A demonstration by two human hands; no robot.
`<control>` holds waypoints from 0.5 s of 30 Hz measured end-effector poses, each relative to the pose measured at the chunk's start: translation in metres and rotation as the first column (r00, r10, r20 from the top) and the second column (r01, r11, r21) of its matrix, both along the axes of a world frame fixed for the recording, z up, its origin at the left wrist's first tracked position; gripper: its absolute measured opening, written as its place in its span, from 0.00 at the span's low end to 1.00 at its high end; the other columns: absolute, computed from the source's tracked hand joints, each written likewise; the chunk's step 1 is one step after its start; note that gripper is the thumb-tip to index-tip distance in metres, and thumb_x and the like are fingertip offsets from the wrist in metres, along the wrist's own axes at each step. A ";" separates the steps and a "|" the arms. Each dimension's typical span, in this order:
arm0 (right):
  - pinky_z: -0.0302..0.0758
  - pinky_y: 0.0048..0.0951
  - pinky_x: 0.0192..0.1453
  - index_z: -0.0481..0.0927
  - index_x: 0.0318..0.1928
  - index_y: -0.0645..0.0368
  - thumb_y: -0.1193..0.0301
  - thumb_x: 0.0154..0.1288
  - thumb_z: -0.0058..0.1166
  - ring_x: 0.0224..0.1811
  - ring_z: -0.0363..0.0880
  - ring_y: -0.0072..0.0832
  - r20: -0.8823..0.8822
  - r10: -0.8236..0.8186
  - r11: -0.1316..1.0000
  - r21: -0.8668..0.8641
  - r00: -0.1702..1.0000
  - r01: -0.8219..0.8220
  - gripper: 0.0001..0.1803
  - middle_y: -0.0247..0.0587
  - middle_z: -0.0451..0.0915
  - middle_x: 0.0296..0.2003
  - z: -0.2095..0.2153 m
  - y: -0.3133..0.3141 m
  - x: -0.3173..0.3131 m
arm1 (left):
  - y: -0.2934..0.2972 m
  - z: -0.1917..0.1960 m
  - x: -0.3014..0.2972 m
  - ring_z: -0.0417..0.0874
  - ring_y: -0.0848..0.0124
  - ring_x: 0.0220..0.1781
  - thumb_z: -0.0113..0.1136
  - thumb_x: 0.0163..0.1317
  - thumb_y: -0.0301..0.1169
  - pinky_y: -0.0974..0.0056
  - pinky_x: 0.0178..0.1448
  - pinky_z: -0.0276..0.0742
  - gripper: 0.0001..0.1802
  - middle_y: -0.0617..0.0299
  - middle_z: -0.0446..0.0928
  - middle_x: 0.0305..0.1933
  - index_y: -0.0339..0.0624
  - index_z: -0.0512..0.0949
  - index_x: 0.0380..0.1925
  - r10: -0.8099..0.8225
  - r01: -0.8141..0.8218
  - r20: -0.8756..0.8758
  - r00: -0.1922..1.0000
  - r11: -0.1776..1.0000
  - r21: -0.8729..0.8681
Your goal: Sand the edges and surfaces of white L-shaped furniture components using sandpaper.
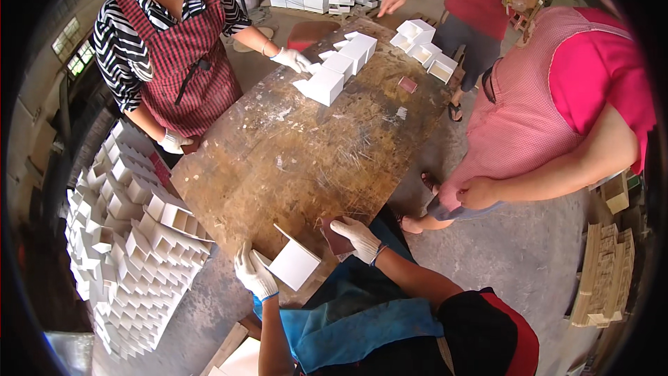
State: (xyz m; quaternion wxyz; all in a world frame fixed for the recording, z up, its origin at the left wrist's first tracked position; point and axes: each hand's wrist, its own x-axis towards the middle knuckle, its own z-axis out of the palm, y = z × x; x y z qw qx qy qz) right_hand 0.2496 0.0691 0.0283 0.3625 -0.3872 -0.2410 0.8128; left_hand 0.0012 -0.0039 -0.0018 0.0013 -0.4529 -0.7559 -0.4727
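Near the table's close edge, my left hand (253, 273), in a white knit glove, grips the left side of a white box (295, 264). The box is tilted, with a thin upright panel rising at its far side. My right hand (356, 238), gloved too, is closed on a dark red piece of sandpaper (335, 237), thumb on top, just right of the box and apart from it. Both hands rest low over the worn brown wooden table (292, 167). The fingertips under the sandpaper are hidden.
White boxes (339, 69) stand in a row at the far side, beside a co-worker's gloved hand (292, 60). More open boxes (422, 45) and a small red piece (408, 84) lie far right. Stacked white boxes (139, 237) fill the floor left. A person in a pink apron (515, 111) stands right.
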 end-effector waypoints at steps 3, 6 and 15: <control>0.78 0.24 0.45 0.74 0.54 0.62 0.66 0.67 0.53 0.42 0.80 0.24 -0.036 -0.034 0.999 0.002 0.999 0.034 0.18 0.38 0.80 0.43 -0.003 0.002 -0.002 | 0.002 0.000 0.001 0.78 0.54 0.50 0.51 0.62 0.21 0.56 0.57 0.71 0.10 0.49 0.79 0.45 0.36 0.79 0.42 -0.002 0.002 -0.005 1.000 1.000 0.015; 0.76 0.24 0.52 0.72 0.55 0.62 0.66 0.68 0.52 0.48 0.78 0.25 -0.007 0.008 1.000 0.007 1.000 -0.008 0.18 0.39 0.78 0.47 -0.001 0.001 0.001 | 0.002 0.000 0.000 0.78 0.54 0.50 0.51 0.62 0.22 0.56 0.58 0.71 0.10 0.49 0.79 0.45 0.36 0.79 0.42 -0.020 0.020 -0.030 0.999 0.999 0.027; 0.76 0.24 0.53 0.72 0.56 0.61 0.65 0.69 0.51 0.49 0.78 0.25 0.005 0.023 1.000 0.014 1.000 -0.023 0.20 0.38 0.78 0.48 0.007 0.001 0.000 | 0.001 0.002 0.000 0.78 0.55 0.51 0.51 0.62 0.22 0.56 0.59 0.70 0.11 0.49 0.79 0.45 0.35 0.79 0.42 -0.003 0.003 0.005 1.000 1.000 -0.002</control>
